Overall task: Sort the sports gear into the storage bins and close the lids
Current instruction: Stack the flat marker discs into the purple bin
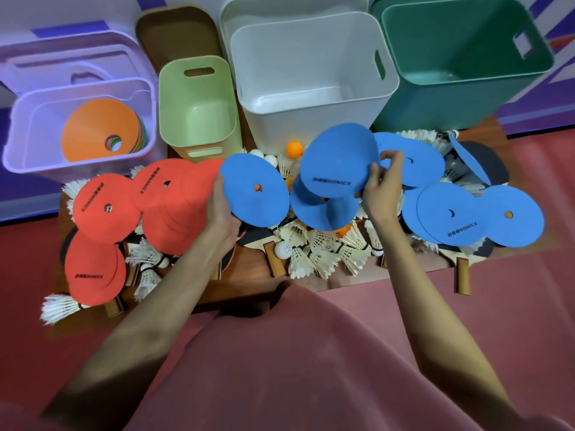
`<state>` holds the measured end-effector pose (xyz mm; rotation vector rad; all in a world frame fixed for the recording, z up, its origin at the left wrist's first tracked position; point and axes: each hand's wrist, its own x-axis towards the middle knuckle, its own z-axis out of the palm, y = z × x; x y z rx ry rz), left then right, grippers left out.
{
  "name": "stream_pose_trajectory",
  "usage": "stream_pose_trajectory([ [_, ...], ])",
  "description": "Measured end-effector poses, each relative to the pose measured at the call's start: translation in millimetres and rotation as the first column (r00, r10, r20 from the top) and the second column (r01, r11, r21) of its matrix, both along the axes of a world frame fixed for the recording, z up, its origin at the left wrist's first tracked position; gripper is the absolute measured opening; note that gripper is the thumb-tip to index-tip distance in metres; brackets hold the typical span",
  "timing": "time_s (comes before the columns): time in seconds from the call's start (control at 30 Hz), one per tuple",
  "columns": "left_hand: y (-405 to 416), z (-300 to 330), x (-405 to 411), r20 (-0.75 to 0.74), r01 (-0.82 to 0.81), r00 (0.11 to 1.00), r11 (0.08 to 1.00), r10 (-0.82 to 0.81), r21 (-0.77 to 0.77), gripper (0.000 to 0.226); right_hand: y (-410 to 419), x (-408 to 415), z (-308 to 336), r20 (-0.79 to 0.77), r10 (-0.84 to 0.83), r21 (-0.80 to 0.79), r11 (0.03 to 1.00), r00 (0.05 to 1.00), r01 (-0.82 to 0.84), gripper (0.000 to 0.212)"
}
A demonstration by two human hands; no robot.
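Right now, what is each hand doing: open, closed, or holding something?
Left hand: grips a blue disc by its edge.
Right hand: pinches another, raised blue disc at its rim.

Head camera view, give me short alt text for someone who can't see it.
A person's left hand and right hand each grip a blue disc above a heap of red discs, shuttlecocks, balls and paddles. Behind stand four open bins; only the purple bin holds anything, a stack of discs topped by orange.
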<state>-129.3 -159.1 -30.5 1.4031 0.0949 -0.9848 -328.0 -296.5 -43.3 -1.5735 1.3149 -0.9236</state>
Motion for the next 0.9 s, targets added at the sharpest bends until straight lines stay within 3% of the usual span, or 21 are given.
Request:
stream_pose_trajectory([
  [0.07,-3,2,-4,-0.006,0.017,1.000,1.000,-0.017,-0.003,0.036,7,3,8,0.130,-0.013,0.092,0.996,0.991,0.001,0.007],
  [0.17,-10,5,-10,-0.035,0.045,0.998,0.999,-0.045,-0.013,0.039,19,12,7,0.234,0.068,0.240,0.963,0.970,-0.126,0.007],
  [0.27,-16,5,-15,-0.036,0.088,0.995,0.996,-0.089,-0.025,0.040,32,22,-2,0.233,0.173,0.254,0.939,0.957,-0.232,0.006],
  [0.43,-16,1,-16,-0.079,0.111,0.990,0.992,-0.116,-0.066,0.035,39,22,-14,0.217,0.184,0.287,0.927,0.959,-0.243,0.008],
  [0.6,-15,-3,-26,-0.147,0.161,0.975,0.985,-0.168,-0.057,0.037,38,18,-26,0.074,0.304,0.183,0.932,0.950,-0.313,0.011],
  [0.7,-15,-9,-25,-0.162,0.160,0.973,0.987,-0.163,-0.028,0.041,34,14,-30,-0.032,0.291,0.155,0.946,0.956,-0.283,0.015],
  [0.8,-15,-11,-24,-0.137,0.147,0.979,0.989,-0.148,-0.017,0.041,30,5,-40,-0.195,0.135,0.192,0.977,0.971,-0.097,0.022],
  [0.9,-16,-13,-22,-0.106,0.128,0.986,0.991,-0.130,-0.021,0.037,32,-7,-53,-0.380,0.016,0.219,0.973,0.925,0.073,0.030],
])
